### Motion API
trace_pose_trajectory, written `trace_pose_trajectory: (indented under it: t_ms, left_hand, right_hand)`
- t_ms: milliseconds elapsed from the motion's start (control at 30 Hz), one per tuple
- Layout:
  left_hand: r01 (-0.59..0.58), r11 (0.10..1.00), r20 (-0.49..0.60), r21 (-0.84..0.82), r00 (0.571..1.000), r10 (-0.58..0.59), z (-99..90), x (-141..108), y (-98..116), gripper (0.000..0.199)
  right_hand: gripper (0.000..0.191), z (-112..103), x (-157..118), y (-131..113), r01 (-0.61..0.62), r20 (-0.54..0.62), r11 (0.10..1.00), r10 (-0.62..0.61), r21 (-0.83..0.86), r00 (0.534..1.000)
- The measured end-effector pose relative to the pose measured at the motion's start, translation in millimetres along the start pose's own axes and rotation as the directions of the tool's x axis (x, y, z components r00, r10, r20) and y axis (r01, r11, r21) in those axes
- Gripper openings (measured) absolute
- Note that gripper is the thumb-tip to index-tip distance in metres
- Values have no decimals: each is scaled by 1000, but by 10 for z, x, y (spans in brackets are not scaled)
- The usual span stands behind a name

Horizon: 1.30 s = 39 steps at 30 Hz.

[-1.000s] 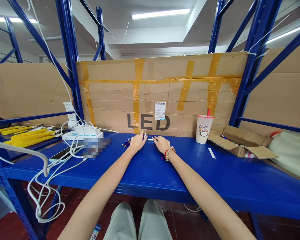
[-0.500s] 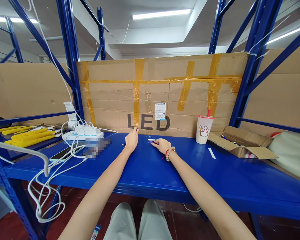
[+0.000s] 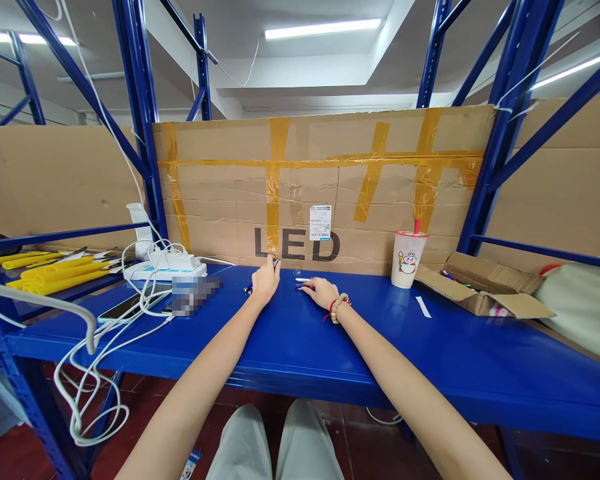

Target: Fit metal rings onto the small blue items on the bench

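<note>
Beyond your fingers, the cardboard panel (image 3: pixel 300 187) backs the blue surface (image 3: pixel 305 347); your left hand (image 3: pixel 265 283) has drawn away from your right hand (image 3: pixel 323 292) over the last second.
That wider gap suggests each hand now works separately. The slim pen-like item (image 3: pixel 303 280) lies just past your bent right fingers; whether they grip anything, I cannot tell. Your left fingers' hold is unclear too, and dark-blue pieces (image 3: pixel 248 290) beside them are mostly hidden.

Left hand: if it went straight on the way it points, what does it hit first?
Likely the taped cardboard panel behind the table, around its "LED" print. The left hand looks close to it, but the gap is unclear.
</note>
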State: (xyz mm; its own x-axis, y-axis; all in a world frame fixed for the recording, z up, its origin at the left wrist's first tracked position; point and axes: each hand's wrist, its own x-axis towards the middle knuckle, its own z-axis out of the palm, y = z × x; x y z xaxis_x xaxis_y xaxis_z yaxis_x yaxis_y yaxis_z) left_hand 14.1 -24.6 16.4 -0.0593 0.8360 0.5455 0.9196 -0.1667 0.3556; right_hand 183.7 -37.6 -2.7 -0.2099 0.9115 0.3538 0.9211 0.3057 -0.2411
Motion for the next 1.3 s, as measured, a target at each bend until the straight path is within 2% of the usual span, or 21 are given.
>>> trace_pose_trajectory:
  t_ms: [233,300,400,467,600,767,1000,1300]
  left_hand:
    - [-89,995,69,56,994,85,12,0,11,37]
    - [-140,988,103,58,986,133,20,-3,8,36]
    - [-233,971,151,46,963,223,26,-12,9,32]
    - [-289,957,175,37,945,278,30,-19,17,31]
    - [-358,933,208,29,915,345,47,-35,50,30]
    - [-390,920,221,29,900,375,40,-57,94,30]
    - [-410,912,182,22,899,399,-7,-79,122,29]
    - [-425,905,172,11,893,417,32,-81,120,30]
  right_hand:
    - [21,34,10,-89,77,-9,978,-77,194,997]
    - [28,50,22,-116,68,-23,956,-64,285,998]
    - [46,72,57,-125,-2,-52,909,26,417,998]
    - [52,78,84,-114,-50,-65,834,102,550,993]
    - [46,69,114,-102,-78,-76,598,228,798,971]
    - [40,41,93,-134,-77,-79,506,280,859,957]
    - [44,38,82,-148,-108,-9,380,294,918,956]
    - [41,47,97,-152,-111,21,286,299,952,954]
